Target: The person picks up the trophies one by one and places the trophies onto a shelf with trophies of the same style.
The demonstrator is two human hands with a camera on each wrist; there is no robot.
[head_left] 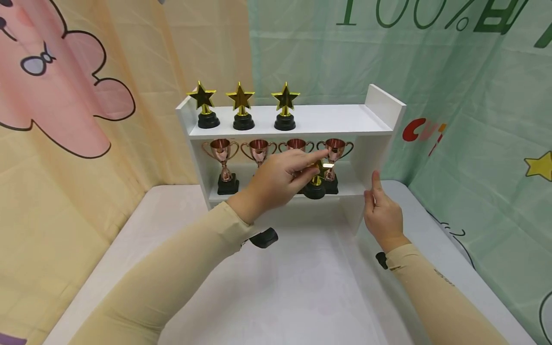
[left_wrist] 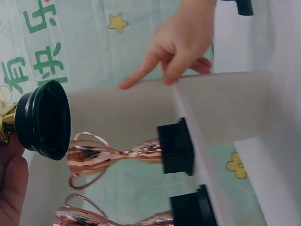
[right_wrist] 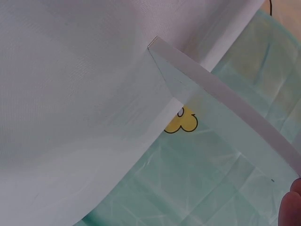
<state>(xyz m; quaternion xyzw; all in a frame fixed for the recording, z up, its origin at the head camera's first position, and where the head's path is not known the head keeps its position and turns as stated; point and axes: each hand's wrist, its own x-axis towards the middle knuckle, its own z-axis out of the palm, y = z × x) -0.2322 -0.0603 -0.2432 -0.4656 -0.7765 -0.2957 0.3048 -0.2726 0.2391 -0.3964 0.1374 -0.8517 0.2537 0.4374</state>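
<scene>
My left hand (head_left: 282, 177) holds a gold star trophy (head_left: 316, 189) with a round black base, in front of the rightmost copper cup trophy (head_left: 335, 151) on the middle shelf. In the left wrist view the held trophy's hollow black base (left_wrist: 43, 120) faces the camera, with the hand's fingers (left_wrist: 14, 188) beside it. My right hand (head_left: 385, 213) touches the front edge of the white shelf unit's right side panel (head_left: 371, 153), its index finger stretched upward. In the right wrist view, fingertips (right_wrist: 289, 207) show near the panel's edge (right_wrist: 230, 103).
On the top shelf (head_left: 332, 119) stand three star trophies, including one (head_left: 285, 108) in the middle. Several copper two-handled cups, such as the leftmost (head_left: 224, 165), line the shelf below. The unit stands on a white-covered table (head_left: 297, 287), with printed curtains (head_left: 142, 72) behind.
</scene>
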